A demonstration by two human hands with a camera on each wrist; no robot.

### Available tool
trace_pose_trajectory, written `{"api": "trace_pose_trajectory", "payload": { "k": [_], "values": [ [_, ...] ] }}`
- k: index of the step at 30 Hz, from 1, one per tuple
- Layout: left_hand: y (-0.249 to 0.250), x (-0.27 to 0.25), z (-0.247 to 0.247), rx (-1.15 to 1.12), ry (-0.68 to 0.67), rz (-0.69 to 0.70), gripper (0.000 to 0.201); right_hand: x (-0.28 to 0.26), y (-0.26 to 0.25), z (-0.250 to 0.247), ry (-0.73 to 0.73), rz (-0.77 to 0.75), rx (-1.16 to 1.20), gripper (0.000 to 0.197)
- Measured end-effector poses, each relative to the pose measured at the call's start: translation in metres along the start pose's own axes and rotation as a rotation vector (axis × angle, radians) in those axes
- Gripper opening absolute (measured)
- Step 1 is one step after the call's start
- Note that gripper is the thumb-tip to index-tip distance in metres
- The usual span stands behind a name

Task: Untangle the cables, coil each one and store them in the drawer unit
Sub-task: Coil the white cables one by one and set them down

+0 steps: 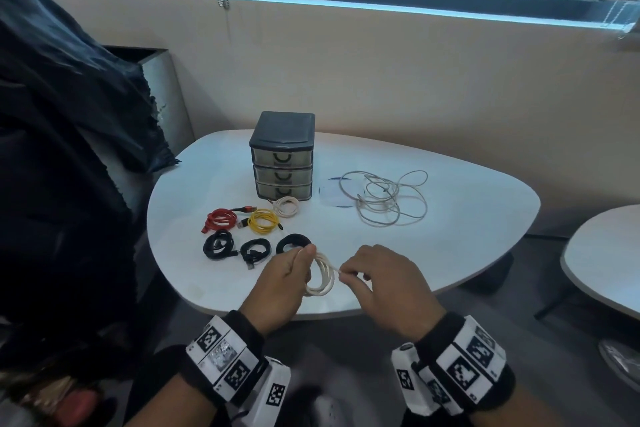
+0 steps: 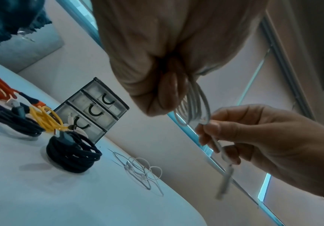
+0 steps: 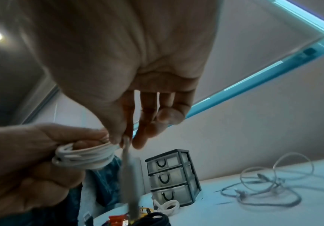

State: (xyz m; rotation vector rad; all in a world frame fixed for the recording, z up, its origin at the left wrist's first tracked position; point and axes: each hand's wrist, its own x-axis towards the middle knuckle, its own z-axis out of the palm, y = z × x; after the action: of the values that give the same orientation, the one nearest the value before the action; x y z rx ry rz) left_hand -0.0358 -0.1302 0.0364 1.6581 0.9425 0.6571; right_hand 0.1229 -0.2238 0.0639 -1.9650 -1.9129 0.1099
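Note:
Above the near edge of the white table, my left hand grips a white cable coil of several loops. My right hand pinches the loose end of that same cable beside the coil; in the left wrist view the end hangs below the right hand's fingers. The dark drawer unit stands at the back of the table with its three drawers closed. A loose tangle of pale cables lies to its right.
Coiled cables lie in front of the unit: white, yellow, red and three black ones. Dark fabric hangs over a chair on the left. A second table stands at the right.

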Motion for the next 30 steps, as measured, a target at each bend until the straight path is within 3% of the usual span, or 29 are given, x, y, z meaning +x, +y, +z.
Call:
{"api": "trace_pose_trajectory", "payload": {
  "k": [2, 4, 6, 8, 11, 13, 14, 22, 26, 30],
  "values": [
    [0.001, -0.001, 0.004, -0.023, -0.005, -0.006, 0.047, 0.001, 0.0, -0.002, -0.117, 0.016, -0.076, 0.023],
    [0.0, -0.001, 0.009, -0.105, 0.014, -0.068, 0.049, 0.003, -0.002, -0.003, -0.13, 0.061, -0.087, 0.023],
    [-0.002, 0.0, 0.014, -0.254, 0.064, -0.172, 0.052, 0.006, -0.001, 0.002, -0.074, 0.091, -0.121, 0.022],
    [-0.001, 0.001, 0.017, -0.358, 0.096, -0.232, 0.053, 0.009, -0.003, 0.006, 0.02, 0.122, -0.19, 0.008],
    [0.004, 0.002, 0.019, -0.441, 0.089, -0.263, 0.053, 0.012, -0.003, 0.017, 0.198, 0.145, -0.199, 0.019],
    [0.008, 0.001, 0.017, -0.512, 0.077, -0.275, 0.049, 0.012, 0.001, 0.023, 0.317, 0.153, 0.002, 0.007],
    [0.01, 0.001, 0.016, -0.55, 0.069, -0.278, 0.048, 0.012, 0.0, 0.023, 0.305, 0.191, 0.138, 0.009],
    [0.008, -0.006, 0.017, -0.665, 0.088, -0.248, 0.059, 0.009, -0.01, 0.026, -0.01, 0.497, 0.855, 0.01],
    [0.015, -0.006, 0.016, -0.652, 0.074, -0.242, 0.053, 0.009, -0.017, 0.02, 0.212, 0.579, 1.057, 0.007],
    [0.019, -0.006, 0.014, -0.245, 0.139, -0.117, 0.05, 0.015, -0.026, 0.016, 0.433, 0.596, 1.167, 0.006]
  ]
}}
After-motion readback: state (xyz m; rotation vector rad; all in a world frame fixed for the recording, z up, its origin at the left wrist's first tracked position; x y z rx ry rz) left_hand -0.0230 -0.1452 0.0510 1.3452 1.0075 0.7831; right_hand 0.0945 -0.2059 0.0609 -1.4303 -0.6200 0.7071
